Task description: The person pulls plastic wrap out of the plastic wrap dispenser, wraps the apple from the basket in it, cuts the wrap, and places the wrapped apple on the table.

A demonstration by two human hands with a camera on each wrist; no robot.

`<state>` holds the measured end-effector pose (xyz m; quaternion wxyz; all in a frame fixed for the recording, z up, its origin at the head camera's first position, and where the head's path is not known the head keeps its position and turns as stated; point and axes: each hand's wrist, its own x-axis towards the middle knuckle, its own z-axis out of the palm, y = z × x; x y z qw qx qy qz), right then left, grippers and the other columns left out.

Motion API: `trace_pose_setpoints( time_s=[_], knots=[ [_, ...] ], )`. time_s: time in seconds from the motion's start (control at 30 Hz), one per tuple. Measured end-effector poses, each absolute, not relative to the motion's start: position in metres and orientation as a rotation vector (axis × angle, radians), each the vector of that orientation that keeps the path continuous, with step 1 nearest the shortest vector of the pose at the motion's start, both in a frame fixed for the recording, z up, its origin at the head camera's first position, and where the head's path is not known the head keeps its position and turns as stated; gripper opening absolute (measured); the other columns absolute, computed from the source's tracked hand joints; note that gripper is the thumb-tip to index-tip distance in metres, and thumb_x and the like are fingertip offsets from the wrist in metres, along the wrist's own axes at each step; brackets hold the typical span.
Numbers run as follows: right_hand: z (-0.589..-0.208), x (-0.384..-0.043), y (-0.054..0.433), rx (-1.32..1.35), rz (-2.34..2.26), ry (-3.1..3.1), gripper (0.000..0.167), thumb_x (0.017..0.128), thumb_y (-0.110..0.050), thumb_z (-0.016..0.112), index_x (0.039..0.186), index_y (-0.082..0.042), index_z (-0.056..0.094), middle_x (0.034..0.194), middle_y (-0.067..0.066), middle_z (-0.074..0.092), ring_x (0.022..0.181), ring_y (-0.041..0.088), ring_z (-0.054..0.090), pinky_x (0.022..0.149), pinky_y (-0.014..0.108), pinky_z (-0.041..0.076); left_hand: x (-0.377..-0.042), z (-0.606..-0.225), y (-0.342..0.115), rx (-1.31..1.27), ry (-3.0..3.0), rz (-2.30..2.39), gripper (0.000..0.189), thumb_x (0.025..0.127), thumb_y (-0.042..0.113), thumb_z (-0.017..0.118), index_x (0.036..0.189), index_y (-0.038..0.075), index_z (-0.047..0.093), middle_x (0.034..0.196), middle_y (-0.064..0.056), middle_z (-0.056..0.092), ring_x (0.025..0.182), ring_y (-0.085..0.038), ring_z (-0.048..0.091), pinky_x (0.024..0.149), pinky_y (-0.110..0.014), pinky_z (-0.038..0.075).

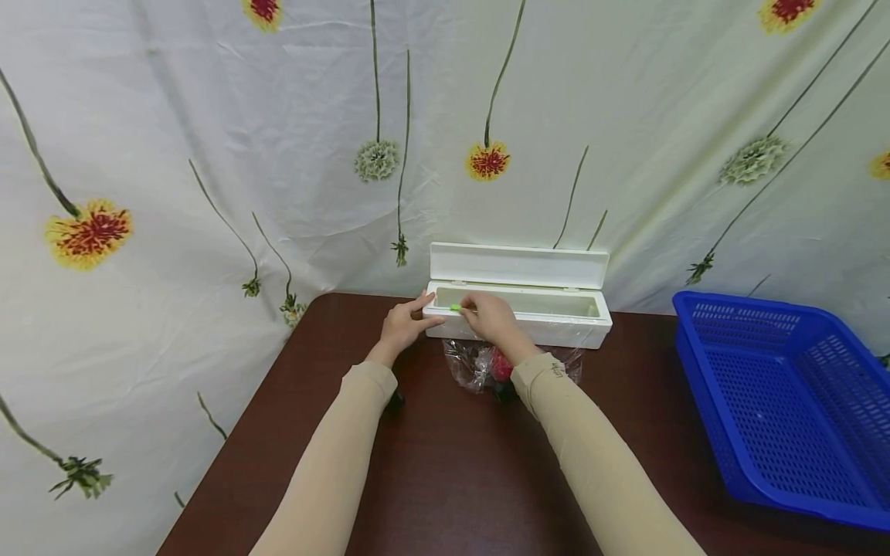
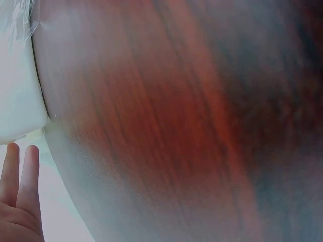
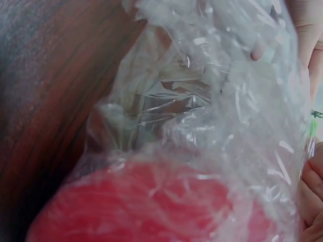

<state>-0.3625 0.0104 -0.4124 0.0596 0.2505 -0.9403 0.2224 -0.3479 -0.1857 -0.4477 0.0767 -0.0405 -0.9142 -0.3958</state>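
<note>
A long white cling film box (image 1: 518,328) stands at the table's back edge with its lid (image 1: 518,265) raised. My left hand (image 1: 399,328) rests at the box's left end, thumb along the front; in the left wrist view its two visible fingers (image 2: 29,186) are straight, tips right at the box. My right hand (image 1: 490,315) pinches a small bright green slider (image 1: 455,307) at the box's front rim, near the left end. Clear film (image 1: 466,363) hangs down the front onto the table. A red rounded thing (image 3: 136,206) lies under the crumpled film, partly hidden by my right wrist.
A blue perforated plastic basket (image 1: 737,432) stands on the right side of the dark wooden table (image 1: 459,479). Behind the table hangs a white curtain (image 1: 306,116) printed with flowers. Small dark things (image 1: 505,391) show beneath the wrists.
</note>
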Motion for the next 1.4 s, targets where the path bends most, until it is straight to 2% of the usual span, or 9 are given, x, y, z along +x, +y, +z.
trace_pose_setpoints(
  time_s=[0.23,0.53,0.7,0.87,1.03,1.27,1.4],
  knots=[
    [-0.411,-0.361,0.013,0.771,0.68,-2.848,0.021,0.094,-0.024,0.058,0.105,-0.008,0.067,0.104,0.006,0.068,0.098,0.023,0.062,0.087,0.038,0.048,-0.348,-0.448,-0.185,-0.121,-2.735,-1.217,0.065,0.079,0.042,0.074,0.136,0.024,0.05,0.142,-0.006,0.043,0.117,-0.032,0.051,0.091,-0.045,0.044],
    [-0.41,-0.361,0.015,0.775,0.667,-2.854,0.022,0.094,-0.024,0.058,0.107,-0.008,0.067,0.106,0.007,0.068,0.1,0.024,0.062,0.088,0.038,0.047,-0.348,-0.449,-0.186,-0.116,-2.734,-1.24,0.065,0.078,0.044,0.073,0.136,0.026,0.049,0.145,0.001,0.038,0.125,-0.029,0.044,0.097,-0.045,0.041],
    [-0.409,-0.359,0.017,0.77,0.687,-2.855,0.023,0.094,-0.024,0.059,0.108,-0.007,0.067,0.107,0.007,0.067,0.1,0.024,0.062,0.088,0.038,0.047,-0.349,-0.45,-0.186,-0.129,-2.728,-1.248,0.064,0.079,0.043,0.073,0.136,0.025,0.049,0.145,-0.001,0.038,0.126,-0.029,0.044,0.096,-0.045,0.042],
    [-0.41,-0.36,0.018,0.766,0.701,-2.843,0.022,0.094,-0.024,0.059,0.106,-0.008,0.067,0.105,0.007,0.068,0.098,0.024,0.062,0.088,0.038,0.047,-0.348,-0.45,-0.186,-0.126,-2.726,-1.262,0.064,0.079,0.043,0.073,0.136,0.026,0.049,0.145,0.0,0.038,0.121,-0.029,0.048,0.091,-0.044,0.045],
    [-0.412,-0.361,0.019,0.759,0.707,-2.837,0.022,0.094,-0.024,0.059,0.106,-0.008,0.067,0.105,0.007,0.068,0.098,0.024,0.062,0.088,0.039,0.047,-0.348,-0.449,-0.186,-0.128,-2.724,-1.247,0.064,0.079,0.043,0.073,0.136,0.024,0.049,0.145,-0.001,0.039,0.121,-0.03,0.048,0.093,-0.044,0.044],
    [-0.415,-0.362,0.021,0.769,0.719,-2.809,0.021,0.093,-0.024,0.06,0.104,-0.008,0.068,0.103,0.007,0.068,0.096,0.025,0.062,0.087,0.039,0.047,-0.346,-0.447,-0.184,-0.104,-2.724,-1.283,0.064,0.079,0.043,0.073,0.136,0.027,0.049,0.145,0.004,0.038,0.11,-0.023,0.058,0.087,-0.039,0.048],
    [-0.416,-0.363,0.023,0.777,0.722,-2.79,0.02,0.092,-0.023,0.06,0.103,-0.008,0.068,0.101,0.007,0.068,0.096,0.024,0.062,0.086,0.039,0.047,-0.345,-0.447,-0.184,-0.099,-2.73,-1.265,0.064,0.079,0.042,0.073,0.136,0.026,0.05,0.144,-0.002,0.041,0.112,-0.027,0.056,0.087,-0.041,0.047]
  ],
)
